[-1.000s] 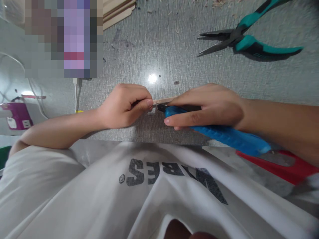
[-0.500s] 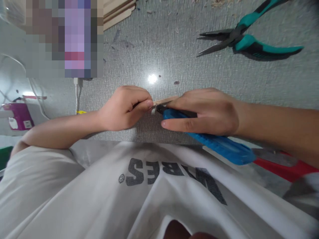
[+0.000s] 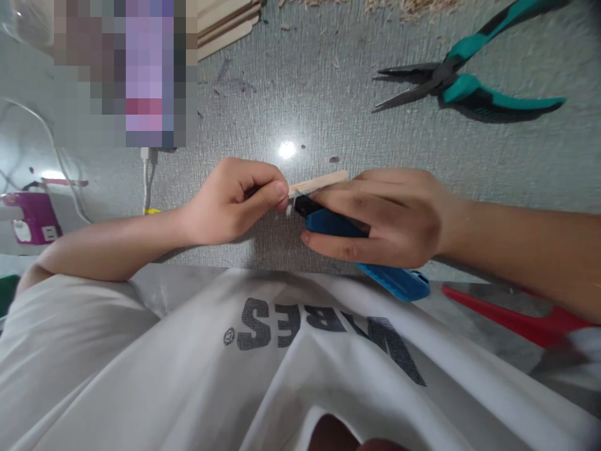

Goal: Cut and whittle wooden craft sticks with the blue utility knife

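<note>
Between the thumb and fingers of my left hand (image 3: 237,202) one end of a flat wooden craft stick (image 3: 323,180) is pinched. The stick slants up to the right, its rounded far end beside my right hand (image 3: 389,216). My right hand is closed around a blue utility knife (image 3: 335,224). The knife's dark tip lies close to the stick, just right of my left thumb; whether the blade cuts into the wood I cannot tell. Part of the knife's handle is hidden under my right fingers, and its rear end shows below the palm.
Long-nose pliers (image 3: 444,78) with teal handles lie spread at the upper right. Several craft sticks (image 3: 228,31) are stacked at the top left, near wood shavings (image 3: 413,6). A white cable (image 3: 146,175), a purple power adapter (image 3: 30,218) and a red object (image 3: 521,316) lie around the edges.
My right hand has shifted slightly, and the knife is turned so less of its rear end shows. More of the stick's far end is now uncovered. My left hand keeps its pinch.
</note>
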### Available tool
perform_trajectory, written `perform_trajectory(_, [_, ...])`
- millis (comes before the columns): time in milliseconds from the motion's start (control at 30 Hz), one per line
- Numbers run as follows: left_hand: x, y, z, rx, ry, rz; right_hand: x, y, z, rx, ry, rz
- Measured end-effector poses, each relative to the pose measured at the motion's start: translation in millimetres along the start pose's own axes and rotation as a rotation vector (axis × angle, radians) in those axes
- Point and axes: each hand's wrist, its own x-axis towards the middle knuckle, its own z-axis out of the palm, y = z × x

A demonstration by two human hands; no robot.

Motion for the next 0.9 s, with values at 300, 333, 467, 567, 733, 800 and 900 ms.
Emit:
perform_trajectory(300, [0,-10,6.3,0.148,0.055,0.206,21,-10,-22,0.465,-0.261,0.536])
perform_trajectory(333, [1,-12,6.6,0.183,0.051,0.235,24,-12,-25,0.515,-0.272,0.574])
perform_trajectory(467, [2,-16,6.5,0.272,0.011,0.311,25,-16,-28,0.586,-0.261,0.657])
perform_trajectory(567, [2,-12,4.7,0.26,-0.025,0.271,16,-12,-16,0.498,-0.228,0.558])
perform_trajectory(733, [1,-4,0.6,0.144,-0.05,0.133,2,-4,6,0.281,-0.061,0.246])
perform_trajectory(800, [1,-1,-0.7,0.106,-0.053,0.117,0,-2,9,0.179,0.023,0.098])
perform_trajectory(900, [2,1,-1.9,0.049,-0.054,0.111,-1,-1,10,0.095,0.061,-0.047])
